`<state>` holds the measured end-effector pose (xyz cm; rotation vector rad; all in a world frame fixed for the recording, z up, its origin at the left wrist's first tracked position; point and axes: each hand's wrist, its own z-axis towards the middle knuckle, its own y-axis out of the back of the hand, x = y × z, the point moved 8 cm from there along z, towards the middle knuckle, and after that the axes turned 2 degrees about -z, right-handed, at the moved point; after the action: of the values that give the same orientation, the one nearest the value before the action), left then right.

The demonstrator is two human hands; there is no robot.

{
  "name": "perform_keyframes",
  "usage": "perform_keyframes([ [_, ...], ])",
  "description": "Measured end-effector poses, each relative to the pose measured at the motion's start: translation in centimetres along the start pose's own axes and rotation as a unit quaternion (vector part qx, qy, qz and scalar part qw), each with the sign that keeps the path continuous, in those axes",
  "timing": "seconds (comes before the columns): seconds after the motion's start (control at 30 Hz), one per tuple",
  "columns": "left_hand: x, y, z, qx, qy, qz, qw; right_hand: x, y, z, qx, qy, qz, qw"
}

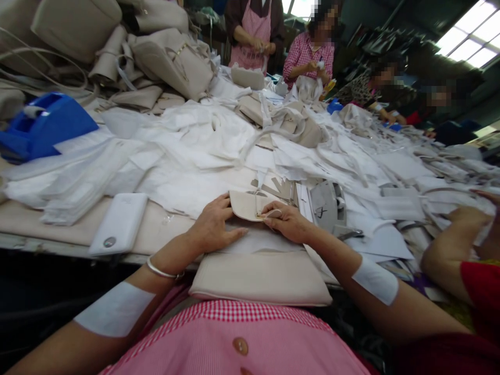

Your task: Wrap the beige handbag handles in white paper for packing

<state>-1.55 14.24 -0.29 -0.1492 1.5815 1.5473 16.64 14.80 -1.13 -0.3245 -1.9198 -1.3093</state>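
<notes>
A small beige pouch [246, 204] with rounded corners and a thin strip across its middle lies before me. My left hand [214, 224] rests against its left edge, thumb spread away from the other fingers. At its lower right, my right hand [285, 221] pinches the pouch's edge beside a small gold-coloured piece. A rounded beige tab sticks out by those fingers; whether it is joined to the pouch I cannot tell. Beneath both hands lies white sheet material over a larger flat beige bag [260, 278] at the table edge, against my apron.
A white power bank [119, 224] lies left, below a blue tape dispenser [47, 122]. A grey tape dispenser [328, 205] stands right of my hands. Beige bags [172, 57] are heaped back left. A co-worker's arm [453, 239] reaches in at right; several people work beyond.
</notes>
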Motion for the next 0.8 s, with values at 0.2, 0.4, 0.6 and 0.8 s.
perform_keyframes([
  [0.2,4.3,-0.6,-2.5,0.03,0.235,0.029,0.971,1.0,-0.3,0.3,0.048,0.003,-0.054,0.997],
  [0.4,5.4,-1.2,-2.5,0.065,0.303,-0.015,0.951,1.7,-0.6,0.0,0.053,0.022,-0.112,0.992],
  [0.6,5.2,-1.1,-2.6,0.062,0.31,-0.037,0.948,2.8,-1.9,-1.1,0.052,0.078,-0.209,0.973],
  [0.8,4.8,-1.2,-2.7,0.051,0.281,-0.065,0.956,4.2,-3.8,-1.6,0.107,0.089,-0.408,0.903],
])
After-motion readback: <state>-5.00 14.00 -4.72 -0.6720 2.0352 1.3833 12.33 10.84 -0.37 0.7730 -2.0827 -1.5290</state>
